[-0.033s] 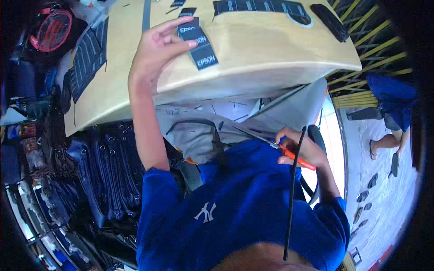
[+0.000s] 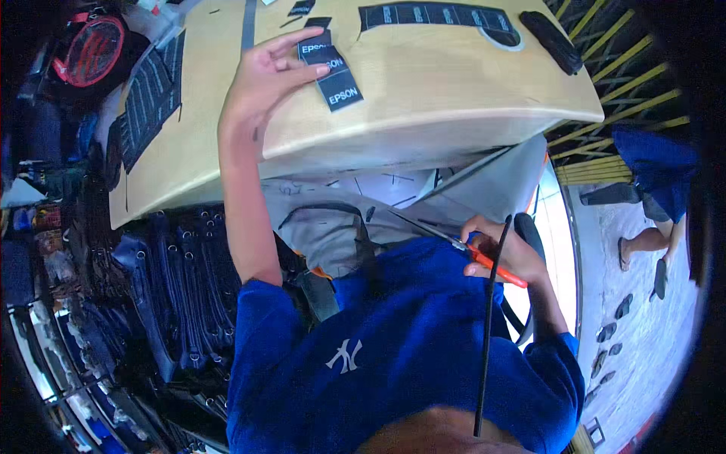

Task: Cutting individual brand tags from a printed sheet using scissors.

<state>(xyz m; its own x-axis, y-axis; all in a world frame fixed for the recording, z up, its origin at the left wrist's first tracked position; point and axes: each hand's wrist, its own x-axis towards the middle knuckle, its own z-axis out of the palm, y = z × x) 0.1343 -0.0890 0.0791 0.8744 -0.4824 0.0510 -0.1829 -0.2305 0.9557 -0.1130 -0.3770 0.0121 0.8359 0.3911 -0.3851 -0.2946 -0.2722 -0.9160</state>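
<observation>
My left hand [image 2: 263, 82] is over the tabletop, with a short strip of black fabric labels [image 2: 342, 89] with white lettering pinched at its thumb and fingertips. The strip's lower end hangs toward the table's near edge. Low in front of my body, my right hand [image 2: 508, 250] grips scissors [image 2: 475, 256] by their orange-red handles. Their thin dark blades point up and to the left over my lap, away from the labels. I cannot make out whether the blades are parted.
On the pale wooden table [image 2: 446, 79] lie a longer label strip [image 2: 435, 15], a dark elongated object [image 2: 550, 41] at the right and label sheets [image 2: 151, 94] at the left. Dark straps [image 2: 189, 287] hang at the left. Another person's leg [image 2: 646, 246] and several shoes [image 2: 606, 331] are on the right.
The lower end of the label strip in my left hand has shifted slightly upward. My right hand and the scissors stay in place.
</observation>
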